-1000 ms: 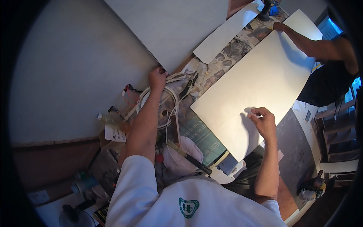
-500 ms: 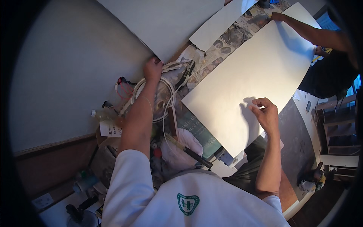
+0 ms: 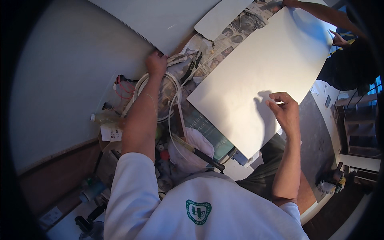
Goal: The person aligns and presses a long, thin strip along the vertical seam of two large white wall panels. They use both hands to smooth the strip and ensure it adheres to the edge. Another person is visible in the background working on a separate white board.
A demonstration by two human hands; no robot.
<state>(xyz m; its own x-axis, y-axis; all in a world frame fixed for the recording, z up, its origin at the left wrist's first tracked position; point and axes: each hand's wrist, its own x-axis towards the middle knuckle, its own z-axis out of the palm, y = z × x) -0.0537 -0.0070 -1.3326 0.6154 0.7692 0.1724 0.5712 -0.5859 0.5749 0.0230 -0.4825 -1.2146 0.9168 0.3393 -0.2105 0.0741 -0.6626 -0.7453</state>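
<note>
My left hand (image 3: 156, 64) reaches forward, its fingers closed at the lower corner of a large white sheet (image 3: 168, 20) leaning at the back; the exact grip is partly hidden. Over a second, brightly lit white board (image 3: 240, 80) hovers my right hand (image 3: 286, 110). Its thumb and index finger are curved with a gap between them, holding nothing visible, and it casts a shadow on the board. Another person's hand (image 3: 291, 3) rests at the far edge of this board, and that person's other hand (image 3: 339, 40) is beside its right edge.
A coil of white tubing (image 3: 176, 86) lies beneath my left forearm, near red wires (image 3: 124, 90). Below are a plastic bottle (image 3: 106, 119), a white bag (image 3: 192, 150) and a black-handled tool (image 3: 208, 160). Newspaper (image 3: 236, 34) covers the bench behind the board.
The whole view has shifted slightly. The other person's nearer hand has lifted with fingers extended at the board's right edge. My two hands keep nearly the same poses.
</note>
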